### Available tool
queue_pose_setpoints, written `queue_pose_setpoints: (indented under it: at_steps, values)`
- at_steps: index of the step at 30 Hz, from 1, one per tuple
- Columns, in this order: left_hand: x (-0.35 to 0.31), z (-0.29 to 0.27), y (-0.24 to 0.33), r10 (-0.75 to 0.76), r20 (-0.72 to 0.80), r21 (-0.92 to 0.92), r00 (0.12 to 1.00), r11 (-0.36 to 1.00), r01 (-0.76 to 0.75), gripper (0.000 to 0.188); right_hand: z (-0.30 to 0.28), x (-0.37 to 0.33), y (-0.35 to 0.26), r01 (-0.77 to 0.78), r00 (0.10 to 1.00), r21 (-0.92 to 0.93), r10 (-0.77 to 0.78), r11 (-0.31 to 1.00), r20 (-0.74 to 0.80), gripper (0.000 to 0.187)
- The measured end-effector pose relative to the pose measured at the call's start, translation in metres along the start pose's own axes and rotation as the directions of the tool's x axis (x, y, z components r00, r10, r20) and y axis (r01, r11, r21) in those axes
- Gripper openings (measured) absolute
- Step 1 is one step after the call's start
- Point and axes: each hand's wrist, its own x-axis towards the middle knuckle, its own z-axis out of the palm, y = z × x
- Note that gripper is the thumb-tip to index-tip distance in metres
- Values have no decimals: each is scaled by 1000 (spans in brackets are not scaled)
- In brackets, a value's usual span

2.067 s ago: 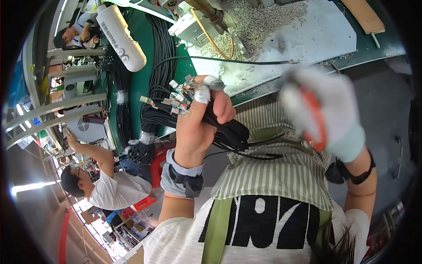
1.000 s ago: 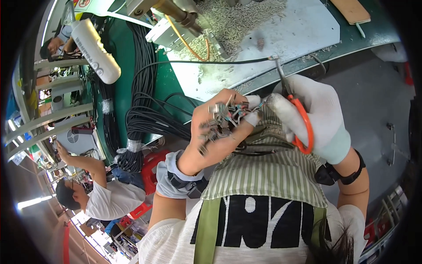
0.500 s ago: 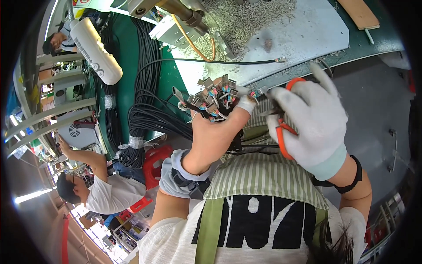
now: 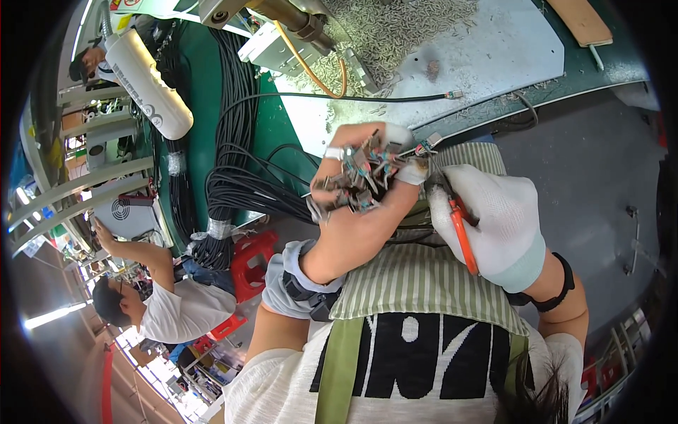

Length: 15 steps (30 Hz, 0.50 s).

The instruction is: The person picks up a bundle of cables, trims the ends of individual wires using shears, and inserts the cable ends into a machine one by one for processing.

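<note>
Head view: left fingers grasp connectors, probably light but fragile, best held behind their metal; right fingers grip orange-handled cutters.

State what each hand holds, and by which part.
Left hand: cables, near their connectors. Right hand: scissors, by the orange handles.
</note>
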Motion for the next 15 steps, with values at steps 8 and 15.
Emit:
queue_pose_setpoints:
  at_steps: [8, 15]
  values:
    - [4, -11, 7, 200, 192, 110, 961, 968, -224, 24, 3, 1, -1, 33, 999, 69, -31, 997, -29, 13]
    - [-4, -15, -3, 80, 64, 149, 995, 985, -89, 20, 6, 5, -2, -16, 999, -107, 12, 994, -40, 12]
